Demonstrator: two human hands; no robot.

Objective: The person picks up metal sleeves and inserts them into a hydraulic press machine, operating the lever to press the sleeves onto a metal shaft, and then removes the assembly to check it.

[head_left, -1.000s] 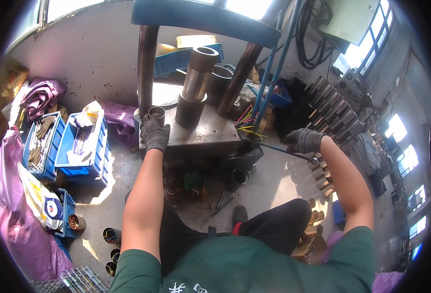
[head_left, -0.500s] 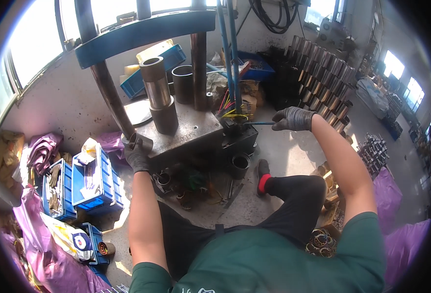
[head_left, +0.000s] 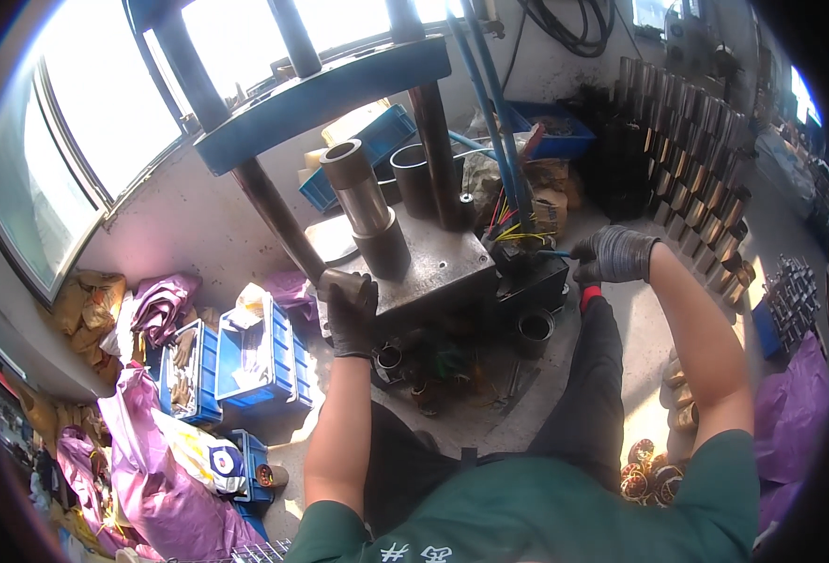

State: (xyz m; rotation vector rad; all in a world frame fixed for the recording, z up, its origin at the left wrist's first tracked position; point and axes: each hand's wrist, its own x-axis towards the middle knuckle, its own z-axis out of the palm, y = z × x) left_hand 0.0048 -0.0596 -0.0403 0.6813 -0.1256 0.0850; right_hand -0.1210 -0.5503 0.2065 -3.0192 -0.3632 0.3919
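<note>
My left hand (head_left: pixel 349 324), in a dark grey glove, is closed round a short metal sleeve (head_left: pixel 341 281) at the left front corner of the press table (head_left: pixel 433 267). My gloved right hand (head_left: pixel 621 255) grips the end of a thin blue lever (head_left: pixel 555 252), which runs to a dark valve block beside the press. On the table stands an upright stack: a bright steel cylinder (head_left: pixel 366 206) between a darker collar (head_left: pixel 347 161) on top and a wider dark sleeve (head_left: pixel 383 251) below. Behind it is a dark open tube (head_left: pixel 413 174).
A blue press crossbeam (head_left: pixel 330 103) spans dark columns above the table. Blue crates (head_left: pixel 257 361) and purple sacks (head_left: pixel 147 450) lie at the left. Stacked metal cylinders (head_left: pixel 691 155) line the right. A dark open tube (head_left: pixel 535 328) stands on the floor by the press.
The whole view has shifted, so the press sits further right and lower. Both hands keep their holds; the left hand's sleeve looks more tilted. My right foot has drawn nearer the press.
</note>
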